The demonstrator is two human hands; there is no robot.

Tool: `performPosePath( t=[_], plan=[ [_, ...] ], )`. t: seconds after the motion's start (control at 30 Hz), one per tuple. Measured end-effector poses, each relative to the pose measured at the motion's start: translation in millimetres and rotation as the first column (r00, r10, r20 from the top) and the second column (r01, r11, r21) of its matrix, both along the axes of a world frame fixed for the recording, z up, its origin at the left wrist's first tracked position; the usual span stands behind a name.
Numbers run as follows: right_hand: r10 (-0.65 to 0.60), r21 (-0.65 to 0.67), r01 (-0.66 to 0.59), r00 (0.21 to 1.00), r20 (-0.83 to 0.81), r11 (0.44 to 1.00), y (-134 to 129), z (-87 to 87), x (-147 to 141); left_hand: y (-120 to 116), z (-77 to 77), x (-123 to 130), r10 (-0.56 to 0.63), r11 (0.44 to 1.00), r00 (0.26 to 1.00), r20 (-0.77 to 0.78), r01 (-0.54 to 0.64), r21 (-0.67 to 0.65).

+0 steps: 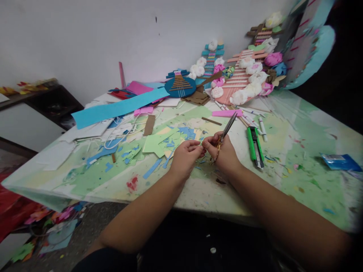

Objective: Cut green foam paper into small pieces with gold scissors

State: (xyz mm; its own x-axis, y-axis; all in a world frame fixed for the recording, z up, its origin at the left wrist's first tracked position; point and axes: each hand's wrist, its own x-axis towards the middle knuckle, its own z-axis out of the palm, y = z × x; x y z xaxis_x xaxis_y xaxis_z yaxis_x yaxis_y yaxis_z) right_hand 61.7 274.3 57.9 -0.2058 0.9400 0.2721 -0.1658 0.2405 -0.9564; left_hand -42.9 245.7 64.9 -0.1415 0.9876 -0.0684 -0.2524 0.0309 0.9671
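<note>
My left hand (pixel 185 156) is closed in a pinch above the paper scraps. Whatever lies between its fingertips is too small to make out. Close beside it, almost fingertip to fingertip, is my right hand (pixel 224 153), closed around a pair of scissors (pixel 229 124). The blades point up and away from me, and the gold-coloured handles are partly hidden by the fingers. Under and left of the hands lie light green paper (pixel 154 145) and a blue paper strip (pixel 152 169), among many small blue cuttings.
A green box cutter (pixel 255 147) lies right of my hands, near several markers (pixel 262 128). Paper-flower crafts (pixel 241 81) and a dark blue round piece (pixel 180 87) stand at the back. A long light-blue strip (pixel 119 107) lies left; a blue packet (pixel 340 162) lies far right.
</note>
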Motion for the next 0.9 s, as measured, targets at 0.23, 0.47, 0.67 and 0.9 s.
performPosePath(
  t=[0.23,0.47,0.67,0.9],
  plan=[
    [-0.107,0.065,0.101,0.988,0.11,0.993,1.0,-1.3,0.8,-1.1,3.5,-0.4,-0.069,0.99,0.997,-0.016,0.067,-0.123],
    [-0.174,0.07,0.165,0.973,0.153,0.984,-4.8,2.8,-0.3,-3.0,2.7,-2.8,-0.089,0.996,0.861,-0.501,0.091,-0.022],
    [-0.084,-0.049,0.087,0.994,0.076,0.995,-1.9,1.3,-0.7,-5.0,5.1,-3.3,0.059,0.982,0.754,-0.654,0.073,0.173],
    [-0.044,-0.18,0.05,0.998,0.039,0.982,-2.7,3.5,0.3,-4.7,1.9,-3.0,0.073,0.981,0.74,-0.669,0.068,0.181]
  ],
)
